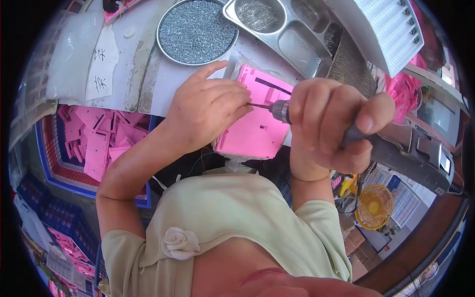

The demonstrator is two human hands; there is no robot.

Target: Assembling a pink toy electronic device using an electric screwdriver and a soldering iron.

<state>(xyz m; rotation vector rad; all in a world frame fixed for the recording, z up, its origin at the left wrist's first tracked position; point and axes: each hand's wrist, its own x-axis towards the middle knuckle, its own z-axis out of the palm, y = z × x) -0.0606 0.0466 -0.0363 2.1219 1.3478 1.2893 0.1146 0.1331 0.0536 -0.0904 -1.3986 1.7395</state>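
My right hand is wrapped around a dark powered screwdriver, held level with its bit pointing left. The bit reaches over a pink plastic panel with dark slots and a small square hole. At the bit's tip, the fingers of my left hand are bent together above the panel's left side. Whatever sits between those fingertips is hidden. Clear plastic film shows around the panel's edges.
Beyond my left hand stands a round metal dish heaped with screws. A metal compartment tray with small parts is right of it. To the left, a blue crate holds pink plastic pieces. A yellow basket lies at lower right.
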